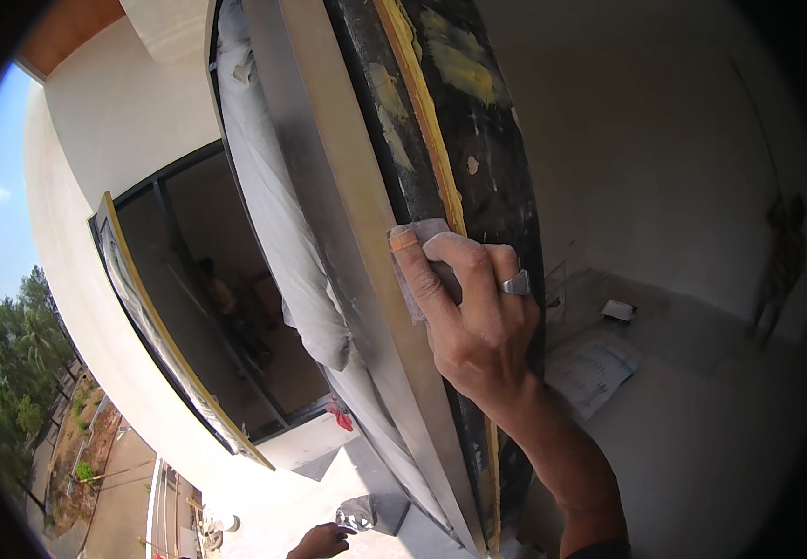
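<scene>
The right hand (478, 317) presses a small pad of sandpaper (419, 265) flat against the door frame's pale edge (366, 242), fingers together and clamped on the pad. The frame's long axis runs steeply from upper left to lower right. The left hand (321, 540) is well apart at the lower edge, loosely curled.

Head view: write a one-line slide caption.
Right hand presses a small pad of sandpaper against the upright frame edge; left hand low, beside crumpled foil.
</scene>
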`<state>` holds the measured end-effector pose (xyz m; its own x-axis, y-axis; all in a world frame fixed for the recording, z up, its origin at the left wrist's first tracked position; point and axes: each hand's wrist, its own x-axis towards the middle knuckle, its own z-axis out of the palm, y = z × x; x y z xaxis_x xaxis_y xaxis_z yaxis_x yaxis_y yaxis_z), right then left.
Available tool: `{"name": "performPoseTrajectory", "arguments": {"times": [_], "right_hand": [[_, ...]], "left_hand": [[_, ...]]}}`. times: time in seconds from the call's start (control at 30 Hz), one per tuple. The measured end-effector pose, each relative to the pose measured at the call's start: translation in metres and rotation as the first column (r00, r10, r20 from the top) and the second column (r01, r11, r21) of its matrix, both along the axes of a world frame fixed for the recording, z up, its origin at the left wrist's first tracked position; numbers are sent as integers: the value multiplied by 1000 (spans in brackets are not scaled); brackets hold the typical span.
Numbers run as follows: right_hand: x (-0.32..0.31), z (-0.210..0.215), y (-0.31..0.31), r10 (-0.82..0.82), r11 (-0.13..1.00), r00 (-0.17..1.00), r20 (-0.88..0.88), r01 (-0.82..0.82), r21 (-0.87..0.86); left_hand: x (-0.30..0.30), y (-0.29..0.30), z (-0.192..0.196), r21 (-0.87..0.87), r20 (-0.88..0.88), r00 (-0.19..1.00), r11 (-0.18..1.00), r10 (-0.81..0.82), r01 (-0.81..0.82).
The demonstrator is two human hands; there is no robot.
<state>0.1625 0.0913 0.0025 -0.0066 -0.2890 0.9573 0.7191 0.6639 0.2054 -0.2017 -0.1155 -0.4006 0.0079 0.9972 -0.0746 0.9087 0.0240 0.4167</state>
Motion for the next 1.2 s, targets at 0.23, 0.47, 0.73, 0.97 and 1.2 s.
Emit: {"name": "performPoseTrajectory", "arguments": {"times": [0.23, 0.47, 0.73, 0.97, 1.2], "right_hand": [[0, -1, 1, 10, 1000, 1000, -6, -10, -3], [-2, -18, -2, 18, 999, 1000, -14, -19, -31], [-8, -19, -1, 70, 998, 997, -29, -70, 2], [-7, -11, 1, 29, 999, 1000, 5, -29, 26], [-6, 5, -2, 39, 999, 999, -8, -39, 29]], "left_hand": [[-9, -2, -16, 11, -33, 999, 1000, -26, 26], [-18, -8, -42, 83, -74, 995, 993, -73, 80], [-2, 0, -14, -43, -34, 999, 999, 0, -1], [5, 6, -18, -4, 44, 996, 996, -84, 84], [5, 8, -12, -13, -42, 991, 991, -130, 130]]}}
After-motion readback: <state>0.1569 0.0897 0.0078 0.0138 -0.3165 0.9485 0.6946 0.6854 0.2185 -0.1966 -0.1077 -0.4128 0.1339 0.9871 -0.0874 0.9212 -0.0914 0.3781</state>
